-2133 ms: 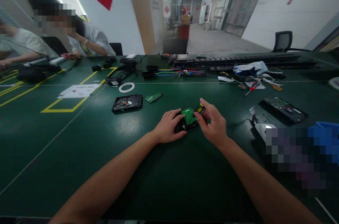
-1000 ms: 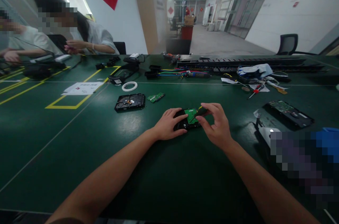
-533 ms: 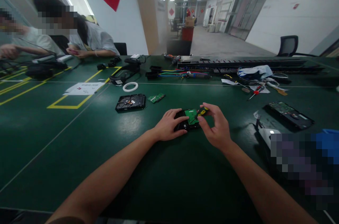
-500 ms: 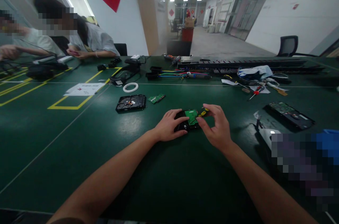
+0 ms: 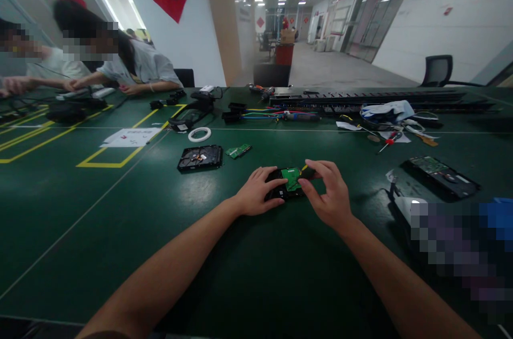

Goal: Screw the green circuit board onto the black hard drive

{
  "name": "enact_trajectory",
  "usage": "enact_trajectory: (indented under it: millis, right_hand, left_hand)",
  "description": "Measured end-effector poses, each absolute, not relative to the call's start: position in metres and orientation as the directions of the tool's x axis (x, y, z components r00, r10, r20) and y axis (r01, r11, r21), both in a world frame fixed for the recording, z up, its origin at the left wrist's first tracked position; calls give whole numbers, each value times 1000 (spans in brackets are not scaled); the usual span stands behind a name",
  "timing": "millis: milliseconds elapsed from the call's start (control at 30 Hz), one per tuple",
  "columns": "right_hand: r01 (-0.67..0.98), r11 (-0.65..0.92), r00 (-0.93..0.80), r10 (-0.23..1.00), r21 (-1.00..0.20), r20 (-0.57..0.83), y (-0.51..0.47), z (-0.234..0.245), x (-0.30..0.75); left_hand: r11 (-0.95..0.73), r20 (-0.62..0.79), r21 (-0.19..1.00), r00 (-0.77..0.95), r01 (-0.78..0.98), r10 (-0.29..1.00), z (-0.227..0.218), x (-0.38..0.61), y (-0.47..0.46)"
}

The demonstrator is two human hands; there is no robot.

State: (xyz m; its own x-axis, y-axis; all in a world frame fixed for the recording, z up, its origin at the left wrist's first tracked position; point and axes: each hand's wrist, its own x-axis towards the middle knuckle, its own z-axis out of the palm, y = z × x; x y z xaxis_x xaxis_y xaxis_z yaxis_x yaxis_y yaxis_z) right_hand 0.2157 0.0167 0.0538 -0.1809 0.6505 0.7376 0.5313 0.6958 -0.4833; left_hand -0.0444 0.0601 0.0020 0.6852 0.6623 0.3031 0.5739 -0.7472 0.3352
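1. Head view looks down on a green tabletop (image 5: 120, 232), where a black hard drive (image 5: 280, 193) lies flat near the middle, directly in front of the person.
2. On top of this drive sits a green circuit board (image 5: 290, 177).
3. The left hand (image 5: 256, 194) rests on the left side of the drive, and its fingers (image 5: 266, 172) curl over the edge and hold it down.
4. The right hand (image 5: 331, 197) has its fingers (image 5: 320, 166) pinched narrow around a small screwdriver (image 5: 307, 171) with a yellow and black handle. The tip is mostly hidden and points toward the board.
5. To the left, well apart, lie a second hard drive (image 5: 200, 158), a loose green board (image 5: 238, 151) and a roll of white tape (image 5: 199, 134).
6. At the far left, two other persons have their hands on the same tabletop.
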Motion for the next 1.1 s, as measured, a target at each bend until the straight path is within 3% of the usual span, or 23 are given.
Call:
enact_trajectory:
  millis: [167,400,633,800,1100]
  right_hand:
    - [564,690,-154,627,-453,764,17,55,216]
    - [465,672,-168,706,-576,688,18,46,217]
    - [590,683,-144,614,-431,776,18,70,215]
    - [593,690,-168,609,-414,775,22,89,217]
    - [655,640,-377,738,-401,561,35,136,231]
  left_hand:
    - [-739,303,344,676,579,671,2,-44,60]
    - [-742,303,333,679,582,669,2,-44,60]
    - [-748,307,324,683,580,663,3,-44,59]
    - [-745,299,319,684,585,665,0,-45,61]
    - [-737,300,352,677,577,673,1,-45,61]
